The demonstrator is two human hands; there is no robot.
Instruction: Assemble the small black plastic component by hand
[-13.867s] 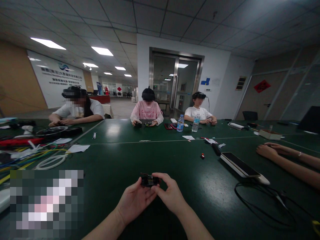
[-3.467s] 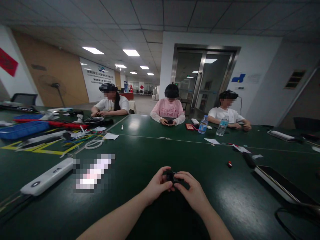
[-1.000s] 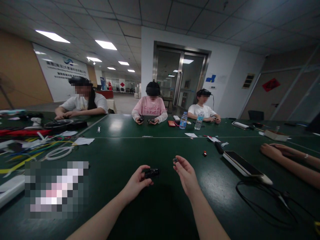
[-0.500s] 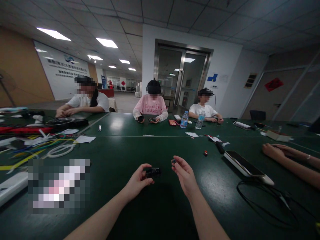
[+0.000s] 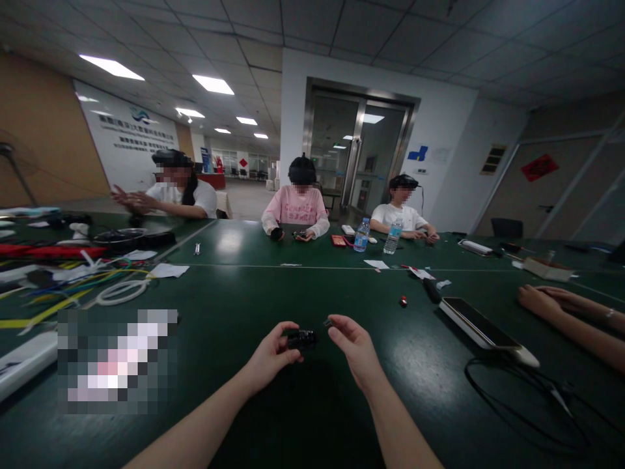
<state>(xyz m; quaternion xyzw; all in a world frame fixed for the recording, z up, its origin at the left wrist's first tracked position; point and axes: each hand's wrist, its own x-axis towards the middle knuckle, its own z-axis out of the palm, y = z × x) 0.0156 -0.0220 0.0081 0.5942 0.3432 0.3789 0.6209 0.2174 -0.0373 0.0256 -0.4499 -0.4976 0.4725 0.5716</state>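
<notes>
Near the middle of the green table, my left hand grips a small black device between thumb and fingers. Just to the right, my right hand pinches a small dark piece between thumb and forefinger; what it is cannot be made out. The piece is close to the device's right end, with a gap between them. A small red and black object lies beyond my right hand.
At right are a white device with a dark screen, black cables and another person's hands. Coloured wires lie at left. Two bottles stand farther back, near three seated people.
My right hand has moved left, bringing the small piece nearer the black device. The person at back left has raised their hands. The view has shifted slightly.
</notes>
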